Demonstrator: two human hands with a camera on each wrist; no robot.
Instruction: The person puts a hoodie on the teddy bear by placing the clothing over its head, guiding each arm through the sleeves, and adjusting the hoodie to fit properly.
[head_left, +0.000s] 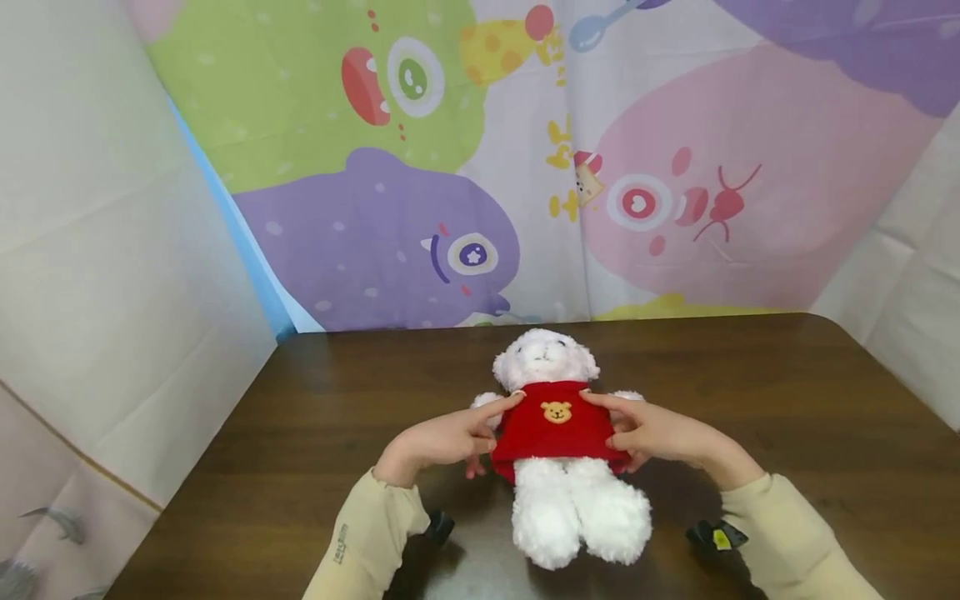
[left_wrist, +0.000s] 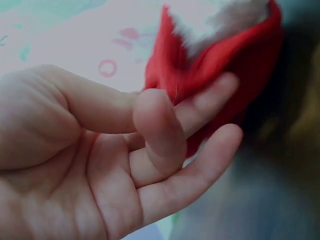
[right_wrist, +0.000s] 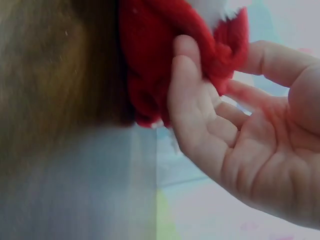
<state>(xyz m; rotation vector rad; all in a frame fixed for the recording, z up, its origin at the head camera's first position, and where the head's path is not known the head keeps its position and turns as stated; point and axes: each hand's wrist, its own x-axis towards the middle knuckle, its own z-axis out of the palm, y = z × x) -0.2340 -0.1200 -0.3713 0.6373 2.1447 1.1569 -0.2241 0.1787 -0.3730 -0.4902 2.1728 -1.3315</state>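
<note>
A white stuffed animal [head_left: 551,512] lies on its back, head toward the far side and legs toward me. It wears a red shirt [head_left: 557,437] with a small bear-face patch [head_left: 557,412] on the front. My left hand [head_left: 446,433] pinches the shirt's left side between thumb and fingers, index finger reaching up the cloth. On the other side my right hand [head_left: 663,433] grips the shirt the same way. The left wrist view shows bunched red cloth [left_wrist: 215,65] at the fingertips. In the right wrist view, fingers [right_wrist: 187,85] lie against the red fabric [right_wrist: 155,50], with white fur above.
The brown wooden table [head_left: 337,383] lies under the toy. A cartoon-printed cloth [head_left: 525,167] hangs behind its far edge, and a pale panel [head_left: 112,208] stands at the left. Dark wrist devices [head_left: 716,537] sit by the sleeves.
</note>
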